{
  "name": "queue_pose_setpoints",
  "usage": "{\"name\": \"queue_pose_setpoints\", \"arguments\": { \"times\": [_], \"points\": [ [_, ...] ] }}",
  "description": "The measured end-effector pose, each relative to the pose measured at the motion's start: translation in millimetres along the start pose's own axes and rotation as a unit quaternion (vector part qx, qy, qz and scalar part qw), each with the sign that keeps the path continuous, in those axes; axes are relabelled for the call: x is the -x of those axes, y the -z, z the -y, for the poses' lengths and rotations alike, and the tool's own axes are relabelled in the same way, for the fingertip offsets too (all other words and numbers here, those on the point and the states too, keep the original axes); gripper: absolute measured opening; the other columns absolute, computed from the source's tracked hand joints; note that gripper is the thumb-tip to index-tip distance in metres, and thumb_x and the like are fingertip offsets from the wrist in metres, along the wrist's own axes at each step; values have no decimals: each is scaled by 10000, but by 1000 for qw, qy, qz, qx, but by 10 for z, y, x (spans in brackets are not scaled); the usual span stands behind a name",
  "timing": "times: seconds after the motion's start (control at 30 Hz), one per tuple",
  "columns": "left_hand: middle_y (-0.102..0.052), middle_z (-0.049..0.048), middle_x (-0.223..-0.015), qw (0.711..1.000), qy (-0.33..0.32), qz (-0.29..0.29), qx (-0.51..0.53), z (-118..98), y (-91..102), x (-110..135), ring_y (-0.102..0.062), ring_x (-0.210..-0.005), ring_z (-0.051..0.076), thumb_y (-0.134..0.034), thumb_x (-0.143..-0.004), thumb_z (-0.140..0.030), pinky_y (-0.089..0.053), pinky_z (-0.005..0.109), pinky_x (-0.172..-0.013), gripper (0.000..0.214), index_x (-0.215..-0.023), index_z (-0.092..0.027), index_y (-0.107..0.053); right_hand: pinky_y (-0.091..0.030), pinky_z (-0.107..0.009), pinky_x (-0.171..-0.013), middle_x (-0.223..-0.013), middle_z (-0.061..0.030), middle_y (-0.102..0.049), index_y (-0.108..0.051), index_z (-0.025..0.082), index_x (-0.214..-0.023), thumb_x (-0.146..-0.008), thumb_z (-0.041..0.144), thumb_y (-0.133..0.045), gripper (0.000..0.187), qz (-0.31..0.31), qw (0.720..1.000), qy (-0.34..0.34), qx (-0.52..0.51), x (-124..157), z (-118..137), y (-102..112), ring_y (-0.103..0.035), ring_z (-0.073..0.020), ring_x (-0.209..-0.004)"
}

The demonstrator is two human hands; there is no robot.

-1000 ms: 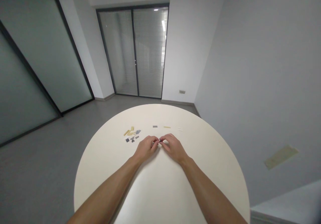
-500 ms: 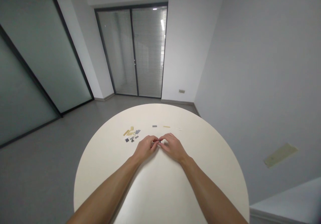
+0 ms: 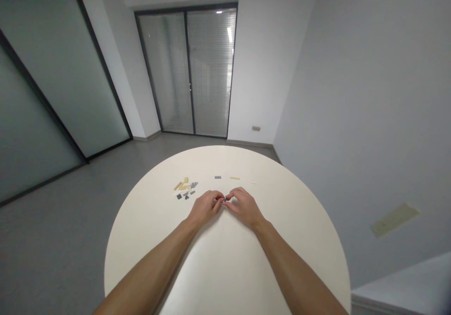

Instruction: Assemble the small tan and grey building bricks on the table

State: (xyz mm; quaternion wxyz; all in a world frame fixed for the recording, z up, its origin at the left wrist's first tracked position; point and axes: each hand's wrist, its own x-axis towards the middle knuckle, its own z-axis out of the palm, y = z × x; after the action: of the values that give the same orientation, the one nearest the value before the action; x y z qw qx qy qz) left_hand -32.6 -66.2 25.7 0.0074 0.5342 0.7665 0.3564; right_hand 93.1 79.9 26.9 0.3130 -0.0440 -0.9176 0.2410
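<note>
From where I stand, a small dark piece (image 3: 225, 199) sits right between the fingertips of both hands, just above or on the tabletop; I can't tell which. The left hand (image 3: 205, 205) has its thumb and fingers pinched on it from one side, and the right hand (image 3: 244, 205) pinches it from the other. Beyond the left hand lies a loose cluster of yellow pieces (image 3: 183, 187), grey pieces (image 3: 194, 185) and a black piece (image 3: 179, 196). Past the fingers, spaced in a row, are a grey bar (image 3: 217, 177), a thin yellow strip (image 3: 235, 178) and some faint white bits. All this rests on a round white table (image 3: 225, 268), facing a dark-framed glass door (image 3: 211, 75) with blinds; frosted panels (image 3: 66, 66) stand at left.
</note>
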Motion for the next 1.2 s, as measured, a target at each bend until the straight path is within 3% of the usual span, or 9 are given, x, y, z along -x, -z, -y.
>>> {"name": "queue_pose_setpoints", "arguments": {
  "times": [0.3,0.83,1.2],
  "points": [
    [-727,18,-939,1000,7,7,8,20,-31,-8,-633,-866,179,-472,-946,-330,-448,271,-758,260,-979,-245,-715,-479,-331,-803,-869,-20,-665,-627,223,-828,-819,233,-737,110,-28,1000,-2,-2,12,-26,-2,-601,-197,-878],
    [-721,15,-897,999,31,14,23,-30,-4,0,-643,-820,175,-431,-953,-327,-434,263,-704,257,-930,-232,-668,-482,-330,-810,-875,-18,-672,-647,234,-841,-856,271,-705,71,-18,1000,-4,-12,11,-26,-12,-613,-191,-884],
    [-709,-6,-983,999,8,7,39,24,-24,18,-646,-836,157,-483,-927,-314,-486,255,-738,215,-1045,-264,-657,-483,-321,-797,-860,-19,-659,-645,231,-816,-853,324,-713,122,-21,1000,-22,7,9,-9,-10,-609,-189,-866]
  ]
}}
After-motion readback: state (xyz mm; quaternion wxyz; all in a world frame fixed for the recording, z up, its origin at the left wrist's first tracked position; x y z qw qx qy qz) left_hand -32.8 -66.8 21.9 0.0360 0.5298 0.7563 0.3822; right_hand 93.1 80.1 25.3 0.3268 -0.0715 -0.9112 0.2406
